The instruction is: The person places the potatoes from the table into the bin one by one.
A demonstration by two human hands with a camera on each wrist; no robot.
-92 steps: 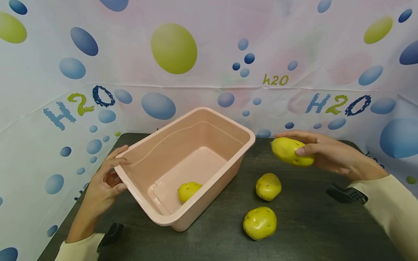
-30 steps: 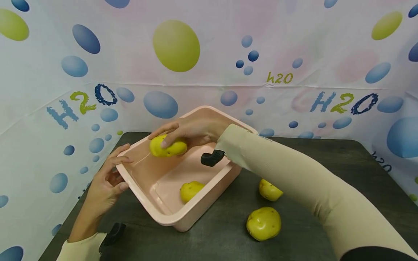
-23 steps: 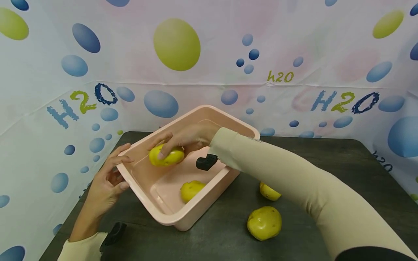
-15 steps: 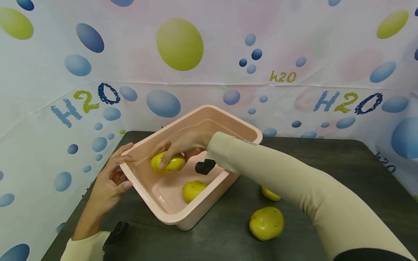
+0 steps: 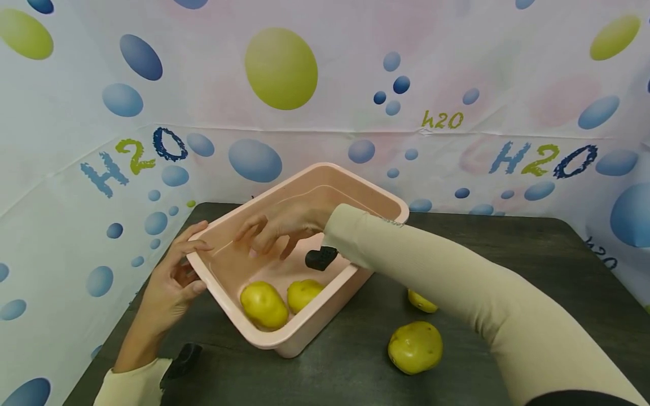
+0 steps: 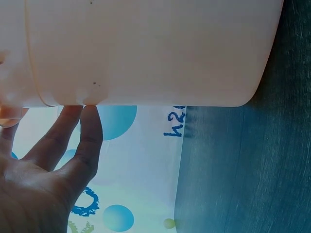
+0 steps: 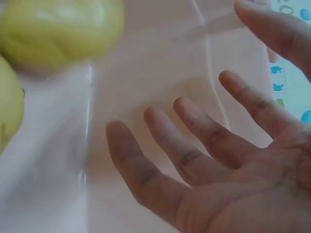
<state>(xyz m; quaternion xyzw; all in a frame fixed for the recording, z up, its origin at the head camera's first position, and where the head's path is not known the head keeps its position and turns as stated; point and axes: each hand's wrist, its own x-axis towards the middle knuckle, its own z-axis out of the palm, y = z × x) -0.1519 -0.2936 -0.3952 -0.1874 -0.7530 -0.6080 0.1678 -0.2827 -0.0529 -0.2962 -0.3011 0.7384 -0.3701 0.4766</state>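
A pink plastic basin (image 5: 350,265) stands tilted on the dark table, its rim gripped at the near-left corner by my left hand (image 5: 170,287). In the left wrist view, fingers (image 6: 90,141) of that hand touch the basin's wall. My right hand (image 5: 284,225) hovers inside the basin with nothing in it; the right wrist view shows its fingers (image 7: 194,155) spread. Two glossy yellow potatoes lie in the basin's near end: one potato (image 5: 264,305) at the left, another potato (image 5: 303,294) beside it, partly hidden by the rim.
On the dark table (image 5: 345,372), right of the basin, lie a potato (image 5: 415,347) and a second potato (image 5: 421,301) mostly covered by the right sleeve (image 5: 457,265). A white sheet (image 5: 325,67) printed with blue and green spots hangs behind and at the sides.
The right hand has carried a potato from the table's right side into the basin, lowered it and let go; it now lies at the near end. The left hand keeps its grip.
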